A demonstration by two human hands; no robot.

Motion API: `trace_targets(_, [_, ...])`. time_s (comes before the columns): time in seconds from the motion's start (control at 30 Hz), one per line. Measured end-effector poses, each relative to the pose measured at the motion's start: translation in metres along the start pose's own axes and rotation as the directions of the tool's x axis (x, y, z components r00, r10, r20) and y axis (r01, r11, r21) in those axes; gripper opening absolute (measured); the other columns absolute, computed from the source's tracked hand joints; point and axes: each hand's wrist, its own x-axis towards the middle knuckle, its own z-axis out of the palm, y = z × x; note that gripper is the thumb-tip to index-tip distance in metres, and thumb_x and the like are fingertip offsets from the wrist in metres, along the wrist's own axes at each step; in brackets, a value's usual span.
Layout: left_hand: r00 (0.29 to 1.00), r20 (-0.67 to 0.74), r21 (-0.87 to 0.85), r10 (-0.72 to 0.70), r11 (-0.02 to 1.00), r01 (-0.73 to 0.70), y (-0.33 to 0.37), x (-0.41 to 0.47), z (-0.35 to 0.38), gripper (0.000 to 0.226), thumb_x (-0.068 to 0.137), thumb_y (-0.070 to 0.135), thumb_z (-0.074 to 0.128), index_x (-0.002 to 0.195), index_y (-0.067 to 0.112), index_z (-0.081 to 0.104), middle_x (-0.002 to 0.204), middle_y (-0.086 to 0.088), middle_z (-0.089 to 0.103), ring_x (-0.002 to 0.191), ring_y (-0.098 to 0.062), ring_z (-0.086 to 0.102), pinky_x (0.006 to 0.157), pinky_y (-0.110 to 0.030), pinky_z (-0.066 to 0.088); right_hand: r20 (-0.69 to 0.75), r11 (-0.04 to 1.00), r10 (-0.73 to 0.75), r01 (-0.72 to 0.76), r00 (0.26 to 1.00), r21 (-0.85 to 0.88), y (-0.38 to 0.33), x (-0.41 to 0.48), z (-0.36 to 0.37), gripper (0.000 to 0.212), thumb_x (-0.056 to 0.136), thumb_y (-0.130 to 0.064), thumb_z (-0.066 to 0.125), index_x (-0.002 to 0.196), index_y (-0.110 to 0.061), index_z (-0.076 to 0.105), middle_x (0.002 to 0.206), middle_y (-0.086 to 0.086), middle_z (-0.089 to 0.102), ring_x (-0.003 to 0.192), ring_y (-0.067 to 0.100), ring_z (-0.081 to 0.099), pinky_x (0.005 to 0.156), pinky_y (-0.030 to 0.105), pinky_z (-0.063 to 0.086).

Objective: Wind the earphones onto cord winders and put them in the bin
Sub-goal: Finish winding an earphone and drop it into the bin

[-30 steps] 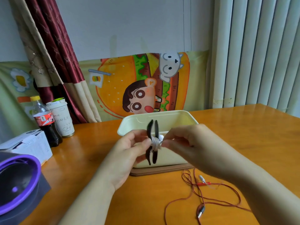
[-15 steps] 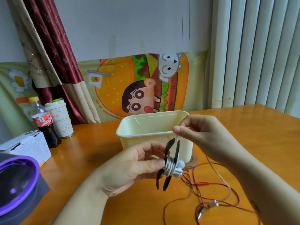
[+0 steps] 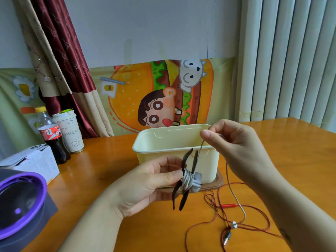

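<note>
Just before the bin [image 3: 163,148], the left hand [image 3: 145,184] holds the cord winder [image 3: 184,200] in curled fingers; the right hand [image 3: 236,142] pinches the white earphone cord [image 3: 187,179] taut. Risk: slack loosens coils; tail may snag the red earphones [image 3: 229,205].

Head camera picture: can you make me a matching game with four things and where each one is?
Things:
1 cord winder
2 white cord
3 red earphones
4 bin

Places:
A loose on the table
B pinched by the right hand
C cream, behind the hands
D gripped by the left hand

Pairs: 1-D, 2-B, 3-A, 4-C.
</note>
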Motion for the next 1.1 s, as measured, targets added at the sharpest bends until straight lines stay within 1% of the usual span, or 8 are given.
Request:
trace_targets(0.1, [1.000,0.019,0.044,-0.008,0.999,0.007,0.000,-0.002,0.002,0.029,0.077,0.019,0.066,0.105,0.016,0.063,0.095,-0.005,0.072,0.087,-0.019,0.069,0.069,-0.025,0.055,0.019,1.000,0.030,-0.029,0.999,-0.011,0.003,-0.001,0.002,0.027,0.071,-0.041,0.065,0.067,-0.015,0.060,0.051,-0.008,0.041,0.050,0.003,0.035,0.047,0.011,0.030])
trace_targets(0.2, [0.998,0.042,0.013,0.037,0.999,-0.037,0.001,-0.002,0.003,0.029,0.079,0.017,0.068,0.107,0.015,0.066,0.114,-0.025,0.065,0.101,-0.033,0.066,0.076,-0.030,0.056,0.016,0.994,0.113,-0.113,0.994,0.010,0.012,-0.002,0.002,0.028,0.071,-0.044,0.065,0.067,-0.017,0.060,0.052,-0.009,0.042,0.049,0.003,0.035,0.047,0.013,0.031])
trace_targets(0.33, [0.985,0.089,-0.206,0.146,0.970,-0.125,0.003,-0.001,0.004,0.049,0.067,0.018,0.088,0.112,0.012,0.070,0.111,-0.018,0.067,0.095,-0.028,0.068,0.071,-0.034,0.057,0.170,0.963,0.271,-0.269,0.948,-0.031,0.032,-0.012,0.022,0.032,0.079,-0.043,0.065,0.072,-0.012,0.065,0.061,0.009,0.054,0.058,0.011,0.045,0.055,0.027,0.041])
trace_targets(0.5, [0.975,-0.143,-0.499,0.172,0.838,-0.221,0.007,0.005,-0.001,0.061,0.066,0.019,0.085,0.121,0.006,0.065,0.118,-0.015,0.069,0.095,-0.022,0.071,0.073,-0.040,0.062,0.291,0.955,0.278,-0.230,0.916,-0.189,0.035,-0.022,0.038,0.032,0.093,-0.034,0.055,0.082,-0.006,0.065,0.059,-0.002,0.039,0.049,0.005,0.029,0.047,0.016,0.025])
trace_targets(0.63, [0.907,-0.412,-0.415,0.089,0.868,-0.274,0.004,0.009,-0.005,0.050,0.081,0.018,0.061,0.131,0.013,0.061,0.125,-0.011,0.066,0.081,-0.011,0.067,0.071,-0.030,0.059,0.336,0.940,0.212,-0.098,0.918,-0.327,0.024,-0.022,0.037,0.027,0.096,-0.035,0.050,0.089,-0.016,0.069,0.052,-0.007,0.040,0.046,0.005,0.037,0.046,0.016,0.030])
trace_targets(0.8, [0.847,-0.525,-0.284,0.081,0.922,-0.264,-0.005,0.011,-0.007,0.032,0.090,0.013,0.059,0.122,0.015,0.064,0.113,-0.007,0.071,0.082,-0.011,0.065,0.070,-0.029,0.051,0.410,0.888,0.159,0.051,0.898,-0.456,0.006,-0.020,0.032,0.019,0.094,-0.034,0.054,0.095,-0.023,0.069,0.060,-0.011,0.055,0.057,0.003,0.052,0.052,0.017,0.039])
trace_targets(0.93, [0.874,-0.452,0.082,0.179,0.984,-0.159,-0.007,0.009,-0.001,0.020,0.090,0.013,0.060,0.109,0.019,0.065,0.099,-0.001,0.075,0.087,-0.010,0.069,0.076,-0.030,0.050,0.365,0.885,0.084,0.098,0.927,-0.454,-0.008,-0.015,0.019,0.017,0.091,-0.035,0.056,0.092,-0.025,0.070,0.067,-0.010,0.061,0.064,0.004,0.056,0.055,0.020,0.043])
trace_targets(1.1, [0.968,-0.196,0.181,0.159,0.976,-0.124,-0.008,0.006,0.003,0.034,0.079,0.023,0.065,0.111,0.015,0.064,0.110,-0.010,0.073,0.105,-0.025,0.069,0.082,-0.029,0.054,0.242,0.891,0.025,0.088,0.970,-0.445,-0.015,-0.002,-0.003,0.028,0.078,-0.049,0.059,0.076,-0.022,0.067,0.059,-0.003,0.057,0.055,0.009,0.049,0.049,0.022,0.038])
